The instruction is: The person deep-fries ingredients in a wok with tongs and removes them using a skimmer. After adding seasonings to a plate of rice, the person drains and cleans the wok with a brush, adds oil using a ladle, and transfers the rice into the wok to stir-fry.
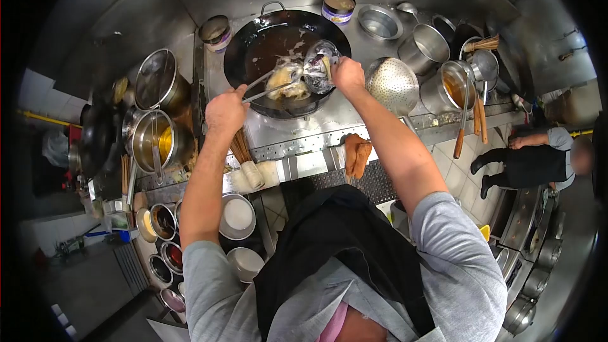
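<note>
My left hand (226, 113) is closed round the end of a pair of long metal tongs (263, 87), which reach over the front of a large black wok (244, 50). Pale, yellowish food (285, 82) lies at the tongs' far end, above the brown liquid (272, 41) in the wok. At the wok's right side, my right hand (348, 74) grips a shiny, clear-looking container (320, 63) with some food in it, tilted toward the pale food. Its exact shape is hard to make out.
A perforated ladle (392, 87) and steel pots (424, 49) stand right of the wok. Two tins (338, 7) sit behind it. Strainer-topped pots (156, 79) are at left, sauce bowls (163, 220) at lower left. Another person (538, 164) stands far right.
</note>
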